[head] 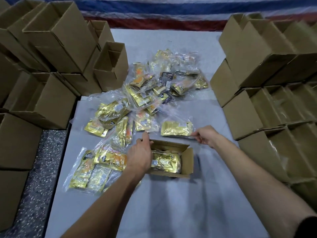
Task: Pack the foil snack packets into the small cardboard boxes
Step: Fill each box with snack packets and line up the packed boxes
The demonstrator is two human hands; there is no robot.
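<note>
While my left hand point(139, 154) grips the left end of the small cardboard box point(187, 159), fingers curled over its far rim, my right hand point(206, 136) pinches the right edge of a bagged foil packet point(176, 129). That packet lies level just beyond the box's far wall, to the right of my left thumb; I cannot tell whether it rests on the desk point(188, 212) or hangs just above it. The box sits open between my forearms, its right flap standing up, with gold packets inside point(165, 161) lying flat and close to my left palm. A loose pile of bagged packets point(145, 93) spreads beyond both hands, and a few more bags point(96, 165) lie just left of my left wrist. Stacks of empty boxes rise at the left point(51, 48) and at the right point(274, 83), well apart from my hands.
</note>
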